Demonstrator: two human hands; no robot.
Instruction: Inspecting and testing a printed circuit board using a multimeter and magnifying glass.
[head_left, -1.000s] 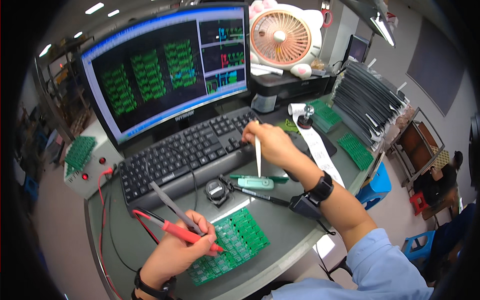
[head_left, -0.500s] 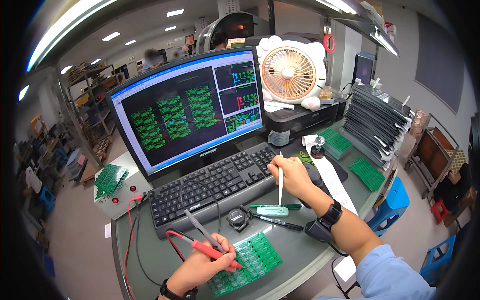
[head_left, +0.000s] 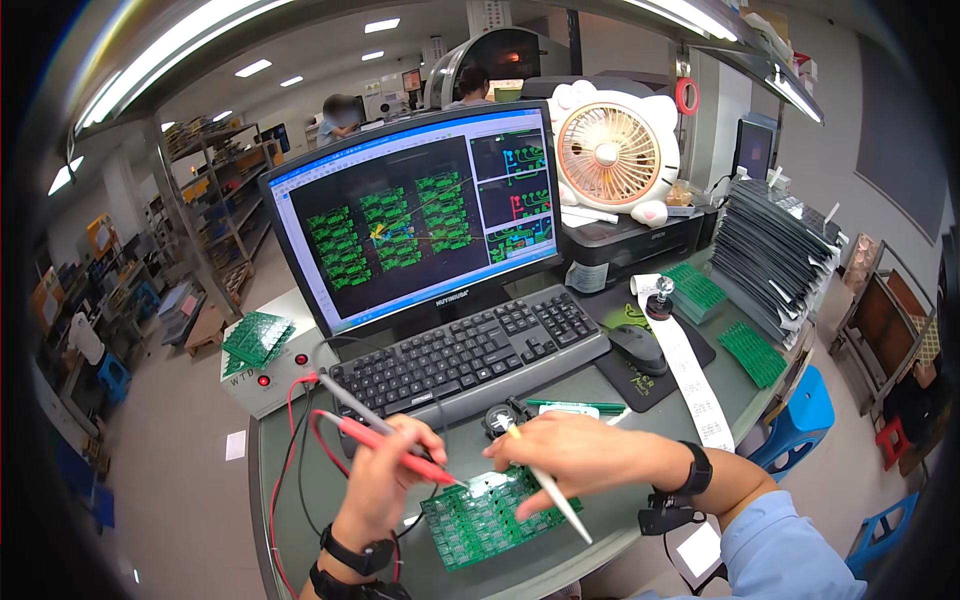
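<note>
The left hand point(head_left: 385, 470) grips a red probe point(head_left: 390, 448) and a black probe point(head_left: 365, 408), tips over the green circuit board point(head_left: 490, 520) near the desk's front edge, while the right hand point(head_left: 575, 455) pinches a white pen point(head_left: 548, 485) above it.

Right hand point(head_left: 590, 455) now over circuit board point(head_left: 490, 520)

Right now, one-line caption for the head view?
Left hand holds red probe on green circuit board; right hand holds white pen over it.
</note>
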